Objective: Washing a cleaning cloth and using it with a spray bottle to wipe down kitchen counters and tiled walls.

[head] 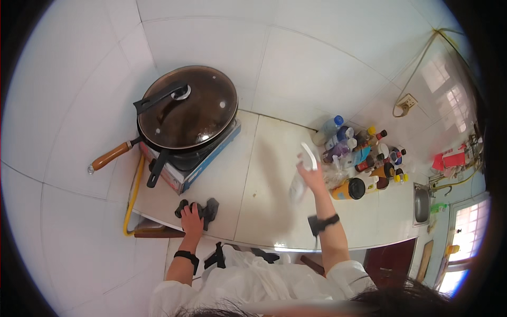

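Note:
My left hand (192, 220) rests with spread fingers on a dark crumpled cloth (210, 209) near the counter's front edge. Over the counter, beside a group of bottles, my right hand (311, 172) is raised and blurred by motion. A curved white object (309, 155) lies against its fingers, and a pale translucent thing (297, 189), perhaps a bag, hangs or lies just below; the blur hides which is gripped. Behind my left hand, a wok with a glass lid (190, 107) sits on a gas stove (178, 174).
Bottles and jars, among them a yellow container with a black lid (348, 189), crowd the right part of the counter (261, 198). The wok's wooden handle (111, 156) points left. A yellow hose (130, 210) runs down at the left. Further right are a sink (422, 204) and a wall socket (407, 104).

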